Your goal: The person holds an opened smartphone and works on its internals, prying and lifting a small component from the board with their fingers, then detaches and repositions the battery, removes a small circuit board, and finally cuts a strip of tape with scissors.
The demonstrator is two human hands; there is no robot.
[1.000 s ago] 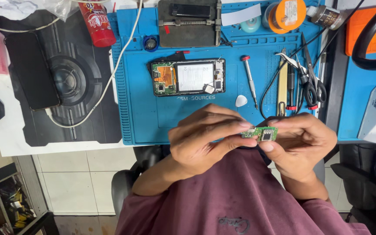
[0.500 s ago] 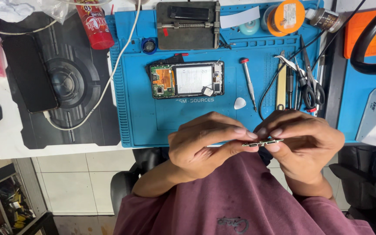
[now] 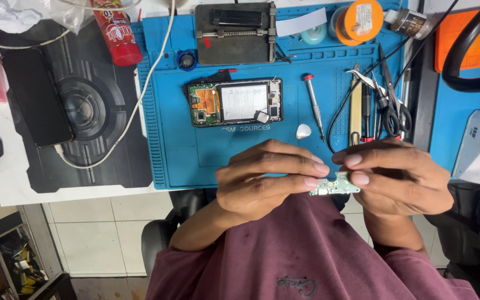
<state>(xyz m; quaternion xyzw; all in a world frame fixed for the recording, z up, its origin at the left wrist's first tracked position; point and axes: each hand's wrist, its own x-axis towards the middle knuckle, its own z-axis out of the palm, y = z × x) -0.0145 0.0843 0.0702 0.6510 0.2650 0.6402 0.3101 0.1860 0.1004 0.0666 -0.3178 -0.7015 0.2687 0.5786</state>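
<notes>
Two bare hands meet over the person's lap, just off the near edge of the worktop (image 3: 6, 183), and together pinch a small green circuit board (image 3: 334, 186). The left hand (image 3: 265, 180) has its fingers curled, with the fingertips (image 3: 319, 166) closed on the board's left end. The right hand (image 3: 398, 178) clamps the board's right end between thumb and fingertips. The board sits level between the two hands, in the air above a maroon shirt (image 3: 306, 250).

On the worktop lies a blue repair mat (image 3: 179, 155). Near its middle rests an opened phone (image 3: 234, 103), its back off, showing a white battery and orange flex parts. Just beside the phone's right end lie a small white pick (image 3: 303, 131) and a slim screwdriver (image 3: 313, 100) with a red cap. Toward the mat's right edge sit tweezers (image 3: 362, 80), scissors (image 3: 394, 108) and a pale flat pry tool (image 3: 355, 108). At the far edge stand a dark metal holding jig (image 3: 234, 33) and an orange spool (image 3: 356, 21).

Left of the mat lies a black pad (image 3: 112, 144) carrying a dark phone (image 3: 37, 97) face up, with a white cable (image 3: 140, 100) looping across it. A red tube (image 3: 118, 33) lies at the far edge between pad and mat.
</notes>
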